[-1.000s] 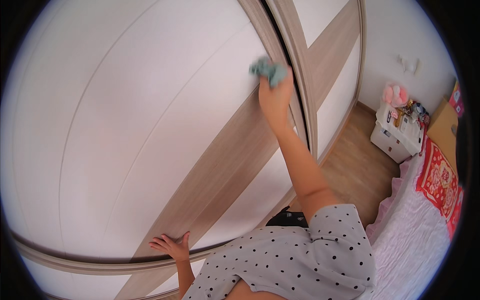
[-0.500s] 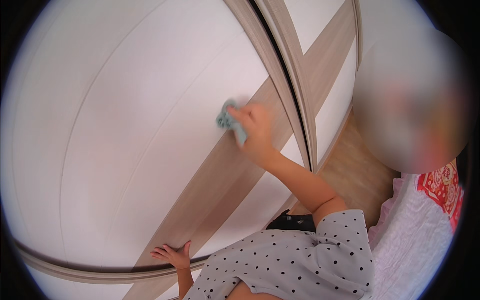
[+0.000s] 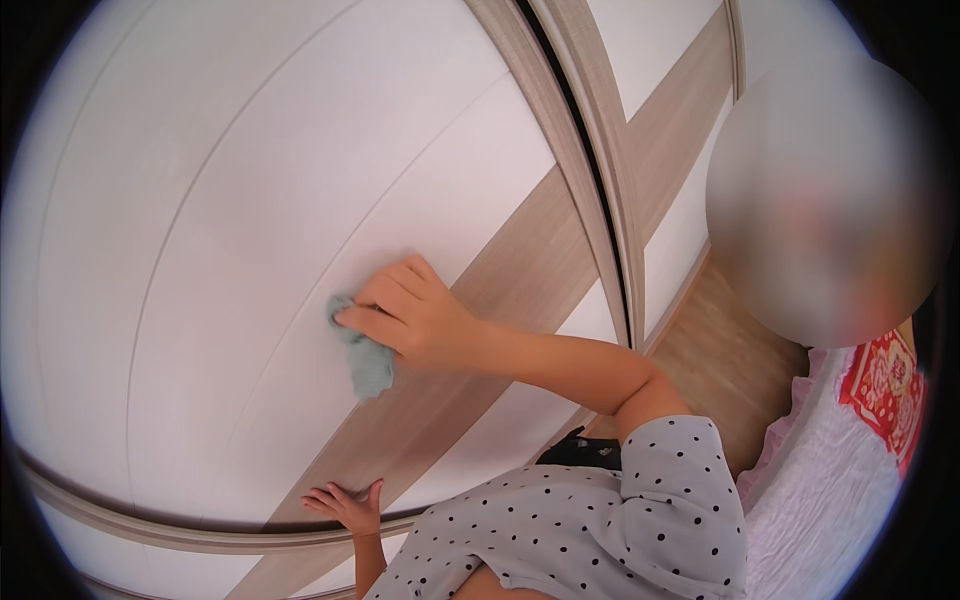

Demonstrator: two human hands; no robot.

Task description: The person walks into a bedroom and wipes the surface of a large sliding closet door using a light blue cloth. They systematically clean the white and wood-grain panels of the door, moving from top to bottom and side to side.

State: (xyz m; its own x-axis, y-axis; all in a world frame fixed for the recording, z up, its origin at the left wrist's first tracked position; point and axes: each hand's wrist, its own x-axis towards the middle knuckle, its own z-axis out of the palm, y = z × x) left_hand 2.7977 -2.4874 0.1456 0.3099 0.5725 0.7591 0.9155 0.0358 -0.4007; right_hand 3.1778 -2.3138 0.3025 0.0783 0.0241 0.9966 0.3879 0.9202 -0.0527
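A grey-green cloth (image 3: 370, 364) is bunched in my right hand (image 3: 418, 318), which presses it against a large white door panel (image 3: 250, 220). The fingers are closed round the cloth, and one end of it hangs below them. Across the panel runs a slanting wood-grain band (image 3: 500, 270), just to the right of the cloth. Down at the lower edge, my left hand (image 3: 346, 506) lies with fingers spread on the band's lower end, beside the door's wooden edge frame (image 3: 200, 540). It holds nothing.
A dark gap (image 3: 590, 130) between wooden frames separates this door from another panel on the right. Beyond lies a wood floor (image 3: 720, 350). At the lower right are a bed with a white cover (image 3: 830, 490) and a red patterned cloth (image 3: 888, 390). A black object (image 3: 580, 452) sits low behind my arm.
My right hand has moved down and to the left with the cloth, off the wood-grain band and onto the white panel. The left hand stays in place.
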